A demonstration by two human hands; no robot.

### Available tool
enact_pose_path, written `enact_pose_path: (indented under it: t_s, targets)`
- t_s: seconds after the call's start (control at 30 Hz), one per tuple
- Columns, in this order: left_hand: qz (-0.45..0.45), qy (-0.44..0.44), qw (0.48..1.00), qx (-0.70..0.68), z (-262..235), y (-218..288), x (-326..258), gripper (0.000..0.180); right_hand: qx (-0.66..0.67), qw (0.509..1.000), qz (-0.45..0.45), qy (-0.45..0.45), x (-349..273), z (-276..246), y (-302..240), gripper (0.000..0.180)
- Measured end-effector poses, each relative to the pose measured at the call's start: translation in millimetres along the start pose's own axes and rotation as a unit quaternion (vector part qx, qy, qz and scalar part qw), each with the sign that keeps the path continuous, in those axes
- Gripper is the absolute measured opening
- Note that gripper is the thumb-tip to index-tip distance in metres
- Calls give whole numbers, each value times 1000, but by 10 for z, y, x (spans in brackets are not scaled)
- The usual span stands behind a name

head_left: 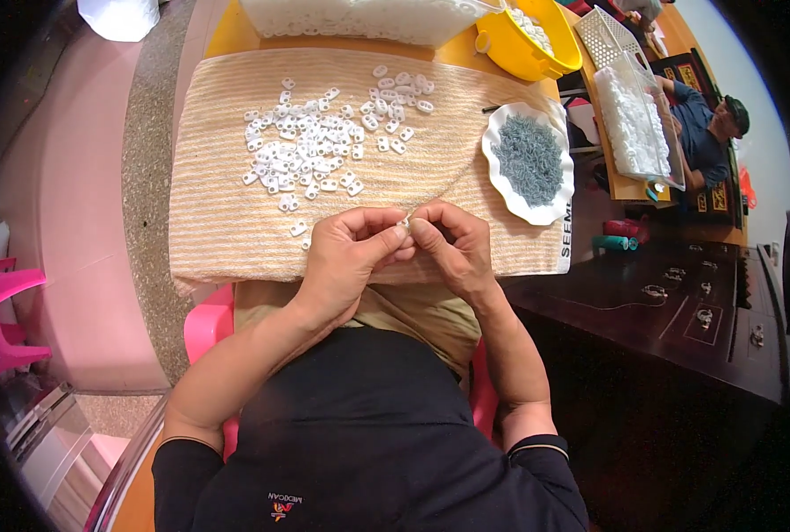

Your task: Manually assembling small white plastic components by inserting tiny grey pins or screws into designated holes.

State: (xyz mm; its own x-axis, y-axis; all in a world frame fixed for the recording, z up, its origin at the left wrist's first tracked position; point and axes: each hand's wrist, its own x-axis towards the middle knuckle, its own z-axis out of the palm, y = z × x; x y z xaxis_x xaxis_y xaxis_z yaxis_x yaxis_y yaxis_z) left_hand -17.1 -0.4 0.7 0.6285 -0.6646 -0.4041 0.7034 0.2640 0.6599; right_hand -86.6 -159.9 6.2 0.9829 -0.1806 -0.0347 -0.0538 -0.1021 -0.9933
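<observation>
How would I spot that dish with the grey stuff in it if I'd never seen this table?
Start at the striped beige mat covering the table. At its right edge sits a white plate with a wavy rim, heaped with small grey pieces. The loose white pieces lie bare on the mat; only these grey ones sit in a dish.

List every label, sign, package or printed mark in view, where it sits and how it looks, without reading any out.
Towel edge label: right edge of the striped cloth, narrow white strip, dark print.
Shirt logo: bottom centre on the black shirt, small orange and white mark.
White bag: top left on the floor, plain, crumpled.
No screens or signs show.
</observation>
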Motion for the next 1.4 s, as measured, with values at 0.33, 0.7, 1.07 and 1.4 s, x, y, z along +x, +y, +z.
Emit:
enact_pose_path:
  t_s: [0.33, 0.7, 1.07, 1.4]
  targets:
    - [51, 16, 998, 41, 12, -91, -10, 20, 42, 998, 42, 5, -15, 53, 12, 16]
    - [63, -13, 997, 32, 0, -52, 28, 18, 116, 990, 81, 6, 13, 33, -4, 19]
    - [29, 7, 999, -32, -6, -9, 21, 18, 87, 990, 105, 30, 61, -107, -85, 19]
    - [22, 15, 999, -46, -30, 1, 31, 17, -360, 923, -88, 105, 920, -430, -221, 17]
